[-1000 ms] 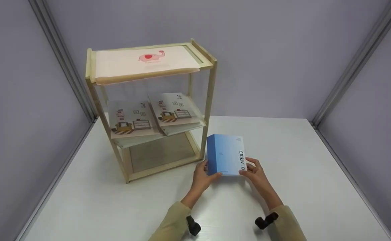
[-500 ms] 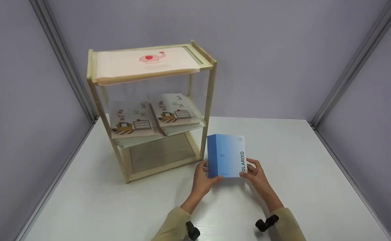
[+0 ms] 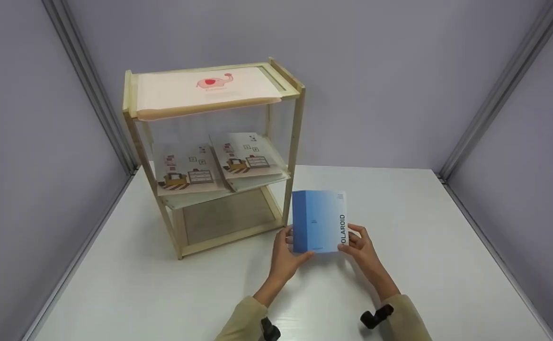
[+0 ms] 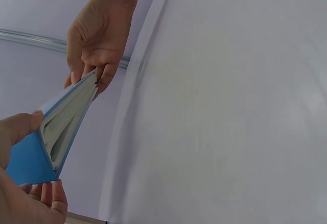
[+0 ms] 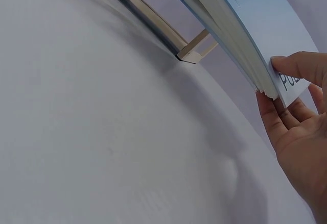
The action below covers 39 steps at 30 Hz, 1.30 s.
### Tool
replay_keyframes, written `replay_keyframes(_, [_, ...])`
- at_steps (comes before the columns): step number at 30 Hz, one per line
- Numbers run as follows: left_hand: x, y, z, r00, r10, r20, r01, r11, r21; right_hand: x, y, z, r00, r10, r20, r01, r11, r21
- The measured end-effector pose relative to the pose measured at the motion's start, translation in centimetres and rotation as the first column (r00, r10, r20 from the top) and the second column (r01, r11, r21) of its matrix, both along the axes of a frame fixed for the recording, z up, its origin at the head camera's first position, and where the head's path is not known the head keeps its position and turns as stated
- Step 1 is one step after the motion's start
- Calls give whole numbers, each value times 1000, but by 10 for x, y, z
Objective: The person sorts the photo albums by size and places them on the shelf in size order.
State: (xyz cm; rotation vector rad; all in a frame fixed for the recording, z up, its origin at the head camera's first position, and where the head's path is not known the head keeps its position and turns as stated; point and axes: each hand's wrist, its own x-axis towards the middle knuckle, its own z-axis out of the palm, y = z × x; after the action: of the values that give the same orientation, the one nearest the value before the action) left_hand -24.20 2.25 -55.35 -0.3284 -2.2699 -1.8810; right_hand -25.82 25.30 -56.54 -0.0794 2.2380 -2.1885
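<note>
A blue-to-white photo album marked "OLAROID" is held up over the white table, just right of the shelf rack, its cover facing the head camera. My left hand grips its lower left, by the darker blue spine, thumb in front and fingers behind. My right hand pinches the lower right edge, thumb on the cover. From below, in the left wrist view, the album's pages fan slightly between the covers. The right wrist view shows the page edges too, with the right fingers beneath them.
A wooden rack stands at left. A cloth with a pink elephant covers its top. Below, a sagging shelf bears two picture booklets. The white table meets grey walls at the back and sides.
The album has tilted slightly more upright, its lower edge sinking a little. Both hands keep their hold and have barely shifted.
</note>
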Motion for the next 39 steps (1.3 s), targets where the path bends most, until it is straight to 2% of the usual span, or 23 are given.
replay_keyframes(6, [3, -2, -4, 1000, 3, -19, -3, 1000, 18, 1, -1, 1, 1000, 21, -13, -22, 999, -33])
replay_keyframes(15, [8, -10, -5, 1000, 10, -10, -10, 1000, 13, 2, -6, 1, 998, 59, -36, -60, 997, -47])
replay_keyframes(17, [11, -13, -1, 1000, 10, 3, -10, 1000, 20, 2, -8, 1, 996, 77, -45, -79, 996, -51])
replay_keyframes(19, [18, -16, 9, 1000, 7, 6, -7, 1000, 27, 2, -9, 1, 994, 98, -57, -101, 994, -52])
replay_keyframes(23, [20, -21, 6, 1000, 1, 20, -2, 1000, 28, 3, -12, 1, 990, 126, -68, -129, 991, -44])
replay_keyframes(26, [14, -23, -7, 1000, 5, 25, -5, 1000, 19, 5, -15, 1, 989, 136, -51, -138, 989, -49])
replay_keyframes(29, [18, -25, -3, 999, 11, 32, -12, 1000, 21, 6, -17, 4, 988, 148, -35, -150, 987, -56])
replay_keyframes(36, [35, -33, 28, 1000, -4, 25, 3, 1000, 30, 16, -25, 18, 987, 159, -28, -160, 987, -28])
replay_keyframes(39, [39, -37, 32, 999, -11, 30, 10, 1000, 26, 18, -29, 20, 984, 176, -40, -176, 984, -18])
